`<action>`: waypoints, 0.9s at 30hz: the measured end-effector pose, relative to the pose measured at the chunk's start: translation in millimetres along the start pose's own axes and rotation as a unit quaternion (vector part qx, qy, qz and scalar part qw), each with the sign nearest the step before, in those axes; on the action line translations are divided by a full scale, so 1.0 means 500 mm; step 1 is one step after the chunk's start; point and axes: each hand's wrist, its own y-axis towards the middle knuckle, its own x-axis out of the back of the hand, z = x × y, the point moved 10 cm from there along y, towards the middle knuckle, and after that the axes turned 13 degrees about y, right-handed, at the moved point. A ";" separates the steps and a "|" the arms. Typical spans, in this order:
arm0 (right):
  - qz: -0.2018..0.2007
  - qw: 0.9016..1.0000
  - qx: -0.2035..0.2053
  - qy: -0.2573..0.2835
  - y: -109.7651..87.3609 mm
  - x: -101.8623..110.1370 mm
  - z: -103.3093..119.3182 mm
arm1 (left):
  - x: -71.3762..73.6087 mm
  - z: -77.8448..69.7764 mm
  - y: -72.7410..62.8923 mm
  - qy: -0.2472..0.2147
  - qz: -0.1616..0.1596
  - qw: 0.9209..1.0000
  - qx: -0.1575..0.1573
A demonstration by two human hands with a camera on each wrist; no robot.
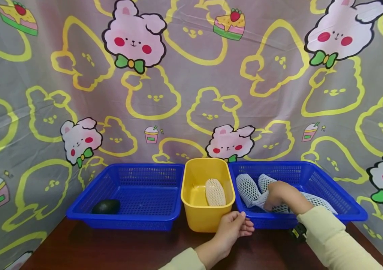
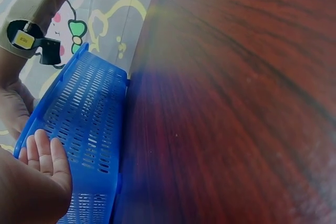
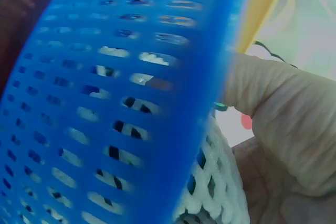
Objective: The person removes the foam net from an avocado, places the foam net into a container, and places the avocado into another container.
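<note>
My right hand (image 1: pixel 280 195) reaches down into the right blue basket (image 1: pixel 356 213), among several white foam net sleeves (image 1: pixel 247 187). Its fingertips are hidden by the sleeves and the basket wall. In the right wrist view, a foam net (image 3: pixel 218 177) lies against the palm side of the hand, with dark patches showing through its mesh. The left hand (image 1: pixel 230 230) is at the front corner between the yellow bin (image 1: pixel 201 219) and the right basket, fingers loosely bent, holding nothing. Inside the yellow bin leans another foam net sleeve (image 1: pixel 216 193).
A left blue basket (image 1: pixel 132 221) holds one dark green avocado (image 1: pixel 106 206) in its front left corner. All the containers stand side by side on a dark reddish wooden table (image 1: pixel 127 249). Behind them hangs a patterned cloth (image 1: pixel 184 123).
</note>
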 end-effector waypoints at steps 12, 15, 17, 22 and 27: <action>-0.046 0.998 0.042 0.032 -0.034 0.059 0.005 | 0.000 -0.008 -0.005 -0.002 0.009 1.000 0.004; -0.056 0.996 0.051 0.038 -0.043 0.070 0.006 | 0.000 -0.007 -0.005 -0.004 0.010 1.000 0.006; -0.065 0.995 0.059 0.045 -0.048 0.075 0.008 | 0.000 -0.006 -0.005 -0.003 0.009 1.000 0.006; -0.103 0.988 0.091 0.064 -0.065 0.088 0.022 | 0.003 -0.004 -0.005 0.002 0.006 1.000 0.004; -0.134 0.980 0.114 0.088 -0.088 0.096 0.039 | 0.003 -0.004 -0.005 0.011 0.011 1.000 0.004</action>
